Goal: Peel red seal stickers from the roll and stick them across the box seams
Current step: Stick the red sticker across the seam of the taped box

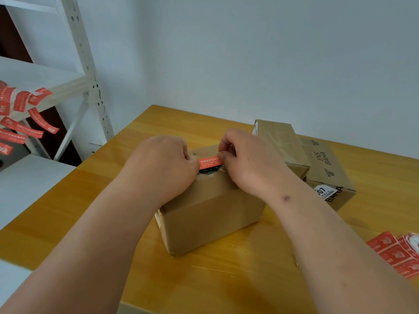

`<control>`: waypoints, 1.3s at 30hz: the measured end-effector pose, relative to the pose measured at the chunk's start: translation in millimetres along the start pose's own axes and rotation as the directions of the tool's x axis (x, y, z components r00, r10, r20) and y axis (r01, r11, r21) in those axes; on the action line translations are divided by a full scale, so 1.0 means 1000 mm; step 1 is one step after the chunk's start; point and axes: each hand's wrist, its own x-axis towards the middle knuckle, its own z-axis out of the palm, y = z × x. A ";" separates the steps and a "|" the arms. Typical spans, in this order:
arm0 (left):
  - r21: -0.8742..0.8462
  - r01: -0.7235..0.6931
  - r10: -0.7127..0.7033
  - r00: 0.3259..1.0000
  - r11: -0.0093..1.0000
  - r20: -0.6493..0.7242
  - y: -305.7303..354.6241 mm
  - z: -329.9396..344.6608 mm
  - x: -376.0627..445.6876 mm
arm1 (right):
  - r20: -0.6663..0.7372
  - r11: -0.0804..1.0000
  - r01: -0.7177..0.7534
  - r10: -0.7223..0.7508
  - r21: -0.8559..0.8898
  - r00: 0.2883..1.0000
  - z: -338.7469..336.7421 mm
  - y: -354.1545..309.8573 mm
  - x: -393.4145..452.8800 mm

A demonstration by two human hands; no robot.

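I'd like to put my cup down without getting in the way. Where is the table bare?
Bare wood lies left of the box being sealed, toward the shelf, and in front between the forearms. The right side is crowded: stacked boxes and the sticker roll.

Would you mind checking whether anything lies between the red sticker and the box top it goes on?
Nothing visible: both hands, left and right, hold the red seal sticker directly over the brown cardboard box.

So the red sticker (210, 162) is a small strip with white print, lying flat on top of the brown cardboard box (210, 214) near its far edge, over a dark scuffed patch. The box sits mid-table, one corner pointing toward 6 o'clock. The sticker roll (401, 252) lies at about 4 o'clock, a strip of red labels unrolled from it.
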 end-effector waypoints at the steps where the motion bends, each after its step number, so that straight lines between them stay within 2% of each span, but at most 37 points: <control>1: 0.009 -0.002 0.002 1.000 1.000 -0.004 0.000 0.001 0.000 | 0.008 1.000 0.002 -0.002 -0.007 1.000 0.000 0.000 0.000; 20: 0.101 -0.005 0.002 1.000 0.995 0.025 0.005 0.004 -0.001 | 0.034 0.999 0.010 -0.008 -0.045 0.999 -0.003 -0.001 -0.001; 29: 0.207 -0.047 0.029 0.996 0.977 0.089 0.008 0.001 0.000 | 0.024 0.999 -0.021 0.022 -0.035 0.999 -0.002 0.002 0.001; 35: 0.344 -0.021 -0.022 0.992 0.939 0.121 0.010 -0.005 0.006 | 0.014 0.998 -0.064 0.065 -0.021 0.998 -0.003 0.002 0.002; 39: 0.345 -0.004 -0.044 0.990 0.939 0.132 0.012 -0.008 0.009 | 0.022 0.996 -0.083 0.083 -0.024 0.996 -0.005 0.001 0.002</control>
